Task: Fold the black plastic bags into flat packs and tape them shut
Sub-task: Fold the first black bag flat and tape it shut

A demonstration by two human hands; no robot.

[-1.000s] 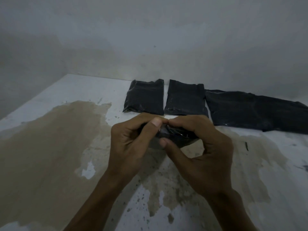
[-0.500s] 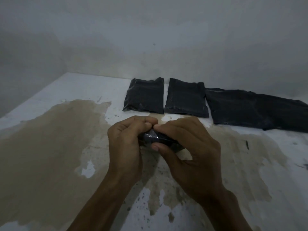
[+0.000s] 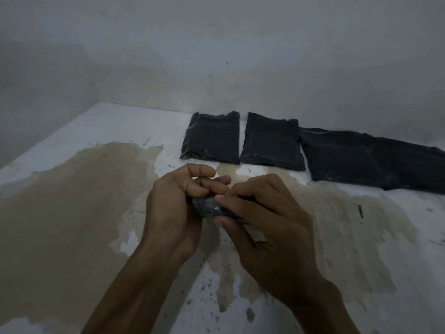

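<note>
A person's two hands met just above a stained white table (image 3: 101,131). Between them was a small folded black bag (image 3: 208,208), mostly hidden. The left hand (image 3: 173,208) curled around its left end, and the right hand (image 3: 269,225) pinched its right side between thumb and fingers. Farther back, near the wall (image 3: 216,56), lay two flat black packs (image 3: 212,138) side by side, with a longer bag (image 3: 368,160) just to their right.

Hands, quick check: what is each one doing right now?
Left hand: fingers curled, gripping the small black bundle.
Right hand: pinching the same bundle between thumb and fingers.
</note>
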